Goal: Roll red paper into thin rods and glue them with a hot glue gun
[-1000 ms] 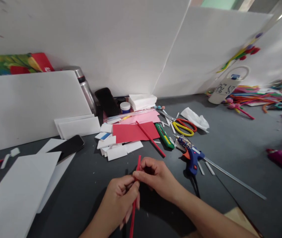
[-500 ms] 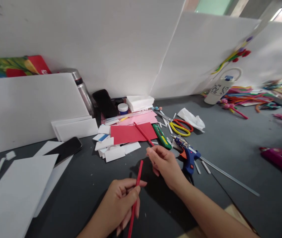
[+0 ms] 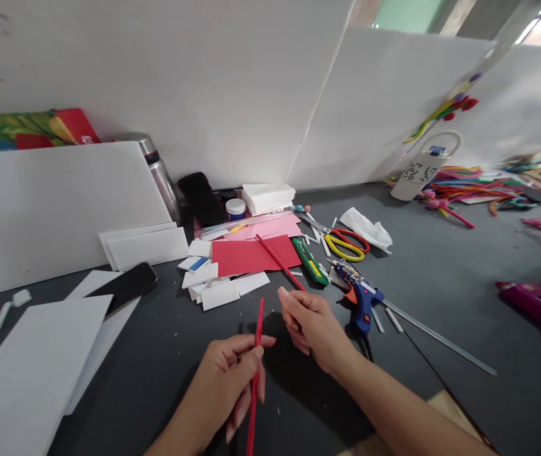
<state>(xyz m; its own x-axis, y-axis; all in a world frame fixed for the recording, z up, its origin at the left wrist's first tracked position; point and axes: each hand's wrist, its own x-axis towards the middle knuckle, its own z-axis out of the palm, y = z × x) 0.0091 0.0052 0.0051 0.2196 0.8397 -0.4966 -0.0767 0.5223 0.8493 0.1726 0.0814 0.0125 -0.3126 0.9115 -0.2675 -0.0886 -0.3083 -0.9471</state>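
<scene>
Your left hand (image 3: 232, 373) pinches red stick (image 3: 255, 373) upright; your right hand (image 3: 311, 323) closes fingers on second red stick (image 3: 277, 258) lying across red sheet (image 3: 246, 254). Second stick not yet lifted off counter (image 3: 441, 285).

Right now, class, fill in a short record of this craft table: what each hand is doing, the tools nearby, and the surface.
Left hand: shut on a thin red stick, held roughly upright.
Right hand: fingertips at the near end of a second red stick that lies across the red paper; grip unclear.
Tools nearby: blue glue gun, green utility knife, scissors.
Other items: phone, white foam pieces.
Surface: dark grey table.
</scene>
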